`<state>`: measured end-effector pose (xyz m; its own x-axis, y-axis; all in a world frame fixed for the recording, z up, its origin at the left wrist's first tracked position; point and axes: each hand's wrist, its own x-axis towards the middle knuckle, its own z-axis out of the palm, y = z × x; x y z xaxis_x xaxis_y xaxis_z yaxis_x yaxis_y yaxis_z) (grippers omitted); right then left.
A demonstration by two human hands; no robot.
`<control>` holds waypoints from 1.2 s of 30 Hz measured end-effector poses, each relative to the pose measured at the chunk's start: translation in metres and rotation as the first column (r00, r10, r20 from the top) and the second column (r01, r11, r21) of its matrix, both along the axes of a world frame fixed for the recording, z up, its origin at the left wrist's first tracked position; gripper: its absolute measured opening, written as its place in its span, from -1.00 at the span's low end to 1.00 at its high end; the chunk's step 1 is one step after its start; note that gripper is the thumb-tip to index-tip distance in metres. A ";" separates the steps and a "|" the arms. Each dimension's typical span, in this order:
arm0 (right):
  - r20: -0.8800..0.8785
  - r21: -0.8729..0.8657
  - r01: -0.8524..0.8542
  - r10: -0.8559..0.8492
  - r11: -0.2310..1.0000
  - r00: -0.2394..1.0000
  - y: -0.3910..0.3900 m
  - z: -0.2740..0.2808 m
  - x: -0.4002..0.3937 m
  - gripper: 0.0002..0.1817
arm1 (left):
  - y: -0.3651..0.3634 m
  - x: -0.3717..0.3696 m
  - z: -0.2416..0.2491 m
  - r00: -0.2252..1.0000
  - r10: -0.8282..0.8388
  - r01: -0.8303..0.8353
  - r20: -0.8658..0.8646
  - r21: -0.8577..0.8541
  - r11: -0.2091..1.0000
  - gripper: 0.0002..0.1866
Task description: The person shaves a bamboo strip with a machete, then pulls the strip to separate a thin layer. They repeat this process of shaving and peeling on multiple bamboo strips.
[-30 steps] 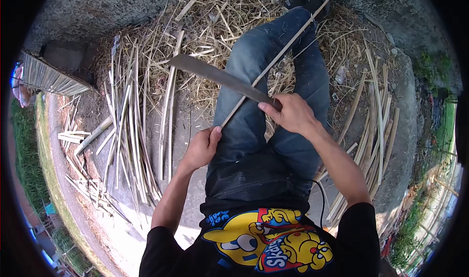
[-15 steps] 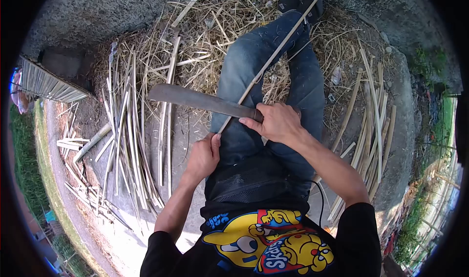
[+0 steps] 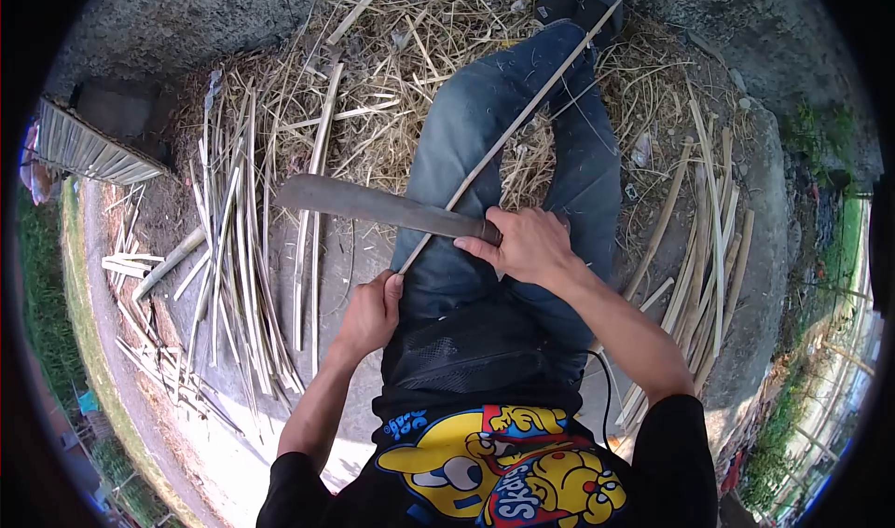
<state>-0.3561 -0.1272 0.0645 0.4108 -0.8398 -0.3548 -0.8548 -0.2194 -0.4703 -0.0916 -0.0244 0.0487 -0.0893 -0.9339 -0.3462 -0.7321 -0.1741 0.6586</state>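
My right hand is wrapped round the handle of a machete, its broad dark blade pointing left across my thighs. Beneath the blade runs a long thin bamboo strip, slanting from my left hand up over my legs toward my foot. The blade crosses the strip close to the handle. Thumb and fingers of my left hand pinch the strip's near end, beside my left thigh. Jeans cover my legs, and fine shavings lie on them.
Split bamboo strips lie in a loose pile at left, with more strips at right. Shavings cover the ground around my legs. A rough wall stands ahead, and a slatted bamboo panel at far left.
My left hand has drawn back, down and to the left, with the strip's end in it. The machete has shifted slightly down and left, still across the strip.
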 end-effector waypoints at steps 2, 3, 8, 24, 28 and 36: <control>0.096 -0.135 0.181 -0.169 0.974 0.981 -0.017 -0.015 -0.015 -0.21 | 0.014 0.022 -0.003 1.000 -0.011 0.011 0.006 0.015 1.000 -0.59; 0.160 -0.102 0.306 -0.288 0.947 0.944 -0.038 -0.019 -0.030 -0.22 | 0.023 0.033 -0.005 1.000 -0.006 0.006 0.002 0.029 1.000 -0.60; 0.300 -0.167 0.518 -0.458 0.839 0.837 -0.091 -0.035 -0.080 -0.22 | 0.025 0.025 -0.002 0.999 0.007 -0.007 -0.040 -0.001 1.000 -0.60; 0.327 -0.107 0.804 -0.743 0.585 0.585 -0.144 -0.037 -0.176 -0.13 | 0.056 0.095 -0.023 0.994 -0.097 0.095 0.045 0.056 0.994 -0.52; 0.469 0.042 0.819 -0.735 0.572 0.489 -0.124 -0.040 -0.167 -0.19 | 0.043 0.091 -0.028 0.995 -0.095 0.099 -0.039 0.105 0.989 -0.48; 0.212 -0.034 0.245 -0.233 0.969 0.949 -0.026 -0.017 -0.047 -0.19 | 0.020 0.079 -0.018 0.989 -0.130 0.139 -0.074 0.142 0.980 -0.46</control>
